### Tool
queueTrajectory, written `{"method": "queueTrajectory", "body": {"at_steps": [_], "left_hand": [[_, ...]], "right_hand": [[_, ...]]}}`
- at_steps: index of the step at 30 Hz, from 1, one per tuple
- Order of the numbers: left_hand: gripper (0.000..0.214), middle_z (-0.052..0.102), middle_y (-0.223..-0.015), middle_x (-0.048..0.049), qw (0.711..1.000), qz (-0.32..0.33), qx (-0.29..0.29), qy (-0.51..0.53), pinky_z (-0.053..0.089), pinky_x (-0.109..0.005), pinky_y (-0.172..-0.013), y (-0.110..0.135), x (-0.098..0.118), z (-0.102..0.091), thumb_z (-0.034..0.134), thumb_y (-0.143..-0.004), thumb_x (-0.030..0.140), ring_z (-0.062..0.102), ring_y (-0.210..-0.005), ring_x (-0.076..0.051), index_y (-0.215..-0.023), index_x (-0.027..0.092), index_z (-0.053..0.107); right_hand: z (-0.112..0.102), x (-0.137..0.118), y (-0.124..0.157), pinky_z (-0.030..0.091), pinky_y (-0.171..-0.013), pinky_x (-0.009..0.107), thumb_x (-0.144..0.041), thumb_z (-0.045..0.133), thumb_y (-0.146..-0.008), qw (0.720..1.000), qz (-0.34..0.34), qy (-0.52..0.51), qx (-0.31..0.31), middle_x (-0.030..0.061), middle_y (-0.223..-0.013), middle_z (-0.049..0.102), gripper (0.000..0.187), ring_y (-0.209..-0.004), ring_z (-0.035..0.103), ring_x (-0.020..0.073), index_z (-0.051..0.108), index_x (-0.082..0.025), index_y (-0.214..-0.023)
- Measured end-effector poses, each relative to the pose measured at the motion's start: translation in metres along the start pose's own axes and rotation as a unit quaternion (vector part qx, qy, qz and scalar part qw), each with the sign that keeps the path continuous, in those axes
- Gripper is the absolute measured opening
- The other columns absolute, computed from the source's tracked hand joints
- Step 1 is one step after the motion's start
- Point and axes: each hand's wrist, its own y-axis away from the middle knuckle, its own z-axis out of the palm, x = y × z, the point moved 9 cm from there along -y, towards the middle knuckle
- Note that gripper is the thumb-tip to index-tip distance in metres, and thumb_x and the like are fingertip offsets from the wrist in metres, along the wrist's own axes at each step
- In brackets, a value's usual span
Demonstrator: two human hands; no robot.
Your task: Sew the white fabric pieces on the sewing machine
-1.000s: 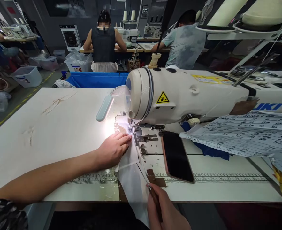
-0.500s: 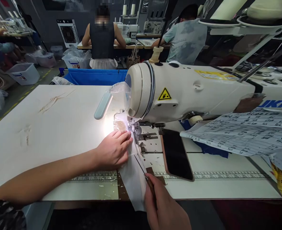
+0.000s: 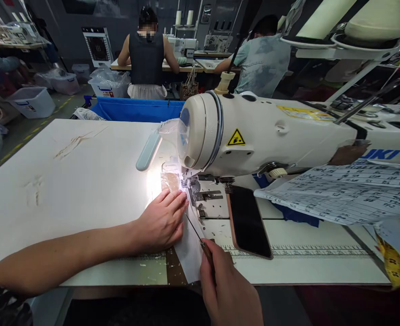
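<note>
A strip of white fabric [image 3: 190, 253] runs from under the needle area of a white sewing machine [image 3: 254, 131] down to the table's front edge. My left hand [image 3: 164, 219] lies flat on the fabric, fingers stretched out, its fingertips just in front of the lit presser foot [image 3: 184, 182]. In my right hand [image 3: 228, 285] is an awl with a brown wooden handle [image 3: 207, 253], fingers wrapped round it. The awl's thin metal point rests on or just above the fabric, beside my left hand; I cannot tell if it touches.
A smartphone [image 3: 249, 222] lies right of the needle plate. Printed paper sheets [image 3: 342, 192] and a yellow tape measure [image 3: 390, 260] are at the right. A pale blue tool [image 3: 147, 151] lies behind my left hand. Two people [image 3: 146, 59] sit at machines beyond a blue cloth bin [image 3: 135, 108].
The fabric has slid forward toward the needle, so less hangs over the front edge. My right hand has moved forward and slightly left with the awl. My left hand stays on the fabric.
</note>
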Motion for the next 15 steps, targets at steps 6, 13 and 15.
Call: {"method": "queueTrajectory", "body": {"at_steps": [6,13,15], "left_hand": [[0.050,0.054,-0.145,-0.0223,1.000,0.008,0.006,-0.001,0.037,-0.054,-0.116,0.002,0.004,-0.004,0.040,-0.098,0.027,0.048,-0.136,-0.036,-0.137,-0.002,0.055],[0.047,0.058,-0.140,-0.0231,0.999,0.018,0.029,-0.010,0.039,-0.056,-0.115,0.001,0.003,-0.007,0.042,-0.096,0.025,0.052,-0.131,-0.036,-0.129,-0.003,0.060],[0.046,0.058,-0.140,-0.0227,0.999,0.013,0.035,-0.011,0.041,-0.056,-0.114,0.000,0.000,-0.005,0.043,-0.096,0.025,0.052,-0.131,-0.036,-0.128,-0.002,0.061]], "right_hand": [[-0.001,-0.003,-0.005,0.054,-0.054,0.019,-0.020,0.035,-0.102,1.000,-0.007,-0.004,0.002,0.0048,-0.091,0.078,0.024,-0.071,0.076,0.0143,0.054,-0.017,-0.116],[-0.007,-0.012,-0.018,0.052,-0.049,0.020,-0.019,0.028,-0.103,0.999,-0.022,0.022,0.042,0.0039,-0.083,0.078,0.029,-0.064,0.075,0.0140,0.057,-0.017,-0.108],[-0.007,-0.014,-0.022,0.051,-0.048,0.020,-0.018,0.027,-0.102,0.998,-0.022,0.022,0.051,0.0032,-0.081,0.078,0.030,-0.061,0.074,0.0131,0.057,-0.016,-0.107]]}}
